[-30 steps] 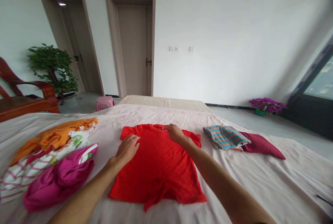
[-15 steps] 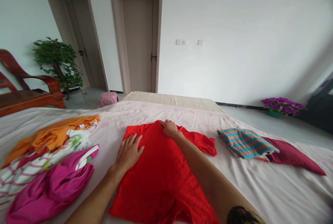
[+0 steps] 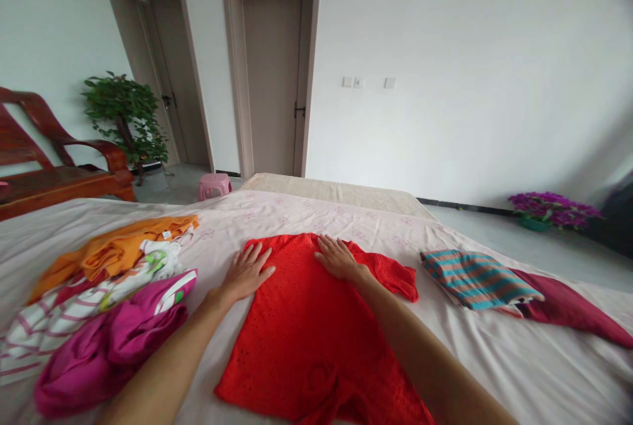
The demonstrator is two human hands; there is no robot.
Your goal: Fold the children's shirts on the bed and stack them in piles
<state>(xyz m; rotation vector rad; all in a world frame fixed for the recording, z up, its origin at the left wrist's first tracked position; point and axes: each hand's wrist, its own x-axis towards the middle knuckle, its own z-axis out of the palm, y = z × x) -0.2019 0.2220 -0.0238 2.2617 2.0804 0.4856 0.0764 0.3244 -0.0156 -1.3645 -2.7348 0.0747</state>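
Note:
A red short-sleeved top (image 3: pixel 306 319) with small eyelet holes lies spread on the pale pink sheet in front of me, its lower end bunched near a knot-like gather. My left hand (image 3: pixel 247 271) rests flat on its upper left edge, fingers apart. Flat on the upper middle of the top lies my right hand (image 3: pixel 339 257), fingers stretched out. One sleeve reaches out to the right, past my right forearm. Neither hand grips the cloth.
To the left lie an orange garment (image 3: pixel 111 254), a white striped one (image 3: pixel 44 329) and a magenta one (image 3: pixel 113 352). Right of the top are a folded striped garment (image 3: pixel 479 278) and a dark red cloth (image 3: pixel 573 306). A pink stool (image 3: pixel 214 185) stands beyond the sheet (image 3: pixel 475 359).
My right hand's fingers, bent at the top's upper edge before, now lie stretched out flat. The left hand has moved slightly up toward the shoulder. The view has shifted a little left.

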